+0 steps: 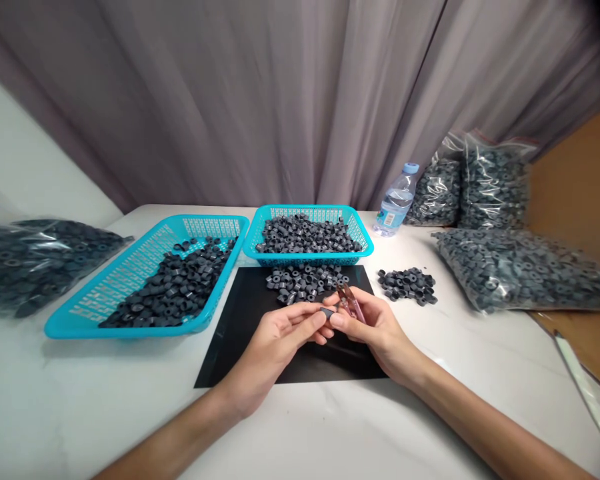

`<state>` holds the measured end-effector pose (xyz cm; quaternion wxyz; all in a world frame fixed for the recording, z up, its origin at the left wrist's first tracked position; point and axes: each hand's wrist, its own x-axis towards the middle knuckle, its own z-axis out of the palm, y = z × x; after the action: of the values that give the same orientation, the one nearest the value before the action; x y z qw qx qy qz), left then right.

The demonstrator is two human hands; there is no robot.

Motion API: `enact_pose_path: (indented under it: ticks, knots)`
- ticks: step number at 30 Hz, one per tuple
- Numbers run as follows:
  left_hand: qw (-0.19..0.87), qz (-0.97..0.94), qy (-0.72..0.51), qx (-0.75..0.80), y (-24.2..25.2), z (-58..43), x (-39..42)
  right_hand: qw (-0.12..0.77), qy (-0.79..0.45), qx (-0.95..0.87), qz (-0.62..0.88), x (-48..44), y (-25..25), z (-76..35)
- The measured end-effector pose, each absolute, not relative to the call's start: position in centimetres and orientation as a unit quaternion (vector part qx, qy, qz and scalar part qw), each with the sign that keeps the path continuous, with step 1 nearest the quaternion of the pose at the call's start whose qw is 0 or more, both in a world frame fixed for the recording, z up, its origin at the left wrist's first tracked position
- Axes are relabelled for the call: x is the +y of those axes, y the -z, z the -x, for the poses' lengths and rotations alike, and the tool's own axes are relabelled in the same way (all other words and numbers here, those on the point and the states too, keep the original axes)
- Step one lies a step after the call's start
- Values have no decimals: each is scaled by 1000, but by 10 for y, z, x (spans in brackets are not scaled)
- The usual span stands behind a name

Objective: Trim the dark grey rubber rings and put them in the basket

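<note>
Above a black mat [240, 347], my two hands meet at a small dark rubber piece [327, 313]. My left hand [287, 332] pinches this piece between thumb and fingers. In my right hand [373, 323] lies a pair of pink-handled thread snips [351, 303], blades pointing up and away from me. The right thumb tip also touches the rubber piece. Just beyond my fingers, a pile of similar dark ring-shaped pieces [300, 283] lies on the mat. A smaller heap of dark pieces [407, 285] sits on the table to the right.
Two blue baskets, one at left [80, 310] and one at back [307, 255], hold many dark pieces. Filled plastic bags lie left [45, 260] and right [520, 270], with more [495, 187] behind. A water bottle [397, 201] stands near the grey curtain [230, 100]. A white-handled tool [583, 383] lies far right.
</note>
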<state>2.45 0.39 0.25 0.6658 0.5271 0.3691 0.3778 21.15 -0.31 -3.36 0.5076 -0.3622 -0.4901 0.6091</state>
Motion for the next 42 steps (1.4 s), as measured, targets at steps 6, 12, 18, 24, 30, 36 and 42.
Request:
enact_pose_path:
  ticks: [6,12,18,24,30,36,42]
  knots:
    - [682,-537,-364,340,1,-24,5,518,-615,-494,329,-2,33,-211]
    - [689,-546,-351,322,2,-26,2,521,-586,-498,372,-2,31,-211]
    - [699,-557,-317,318,1,-23,3,520,-573,-519,363,-3,33,-209]
    - [717,-516,-334,329,4,-20,6,529,-530,-541,382,-2,35,-212]
    - [735,-468,-359,335,-2,-15,10,529,-378,-569,504,12,44,-223]
    - [750,-429,-378,334,-3,-16,10,448,-270,-695,493,19,52,-231]
    - [754,-425,-373,335,-2,-18,9,409,-254,-747,457,15,48,-229]
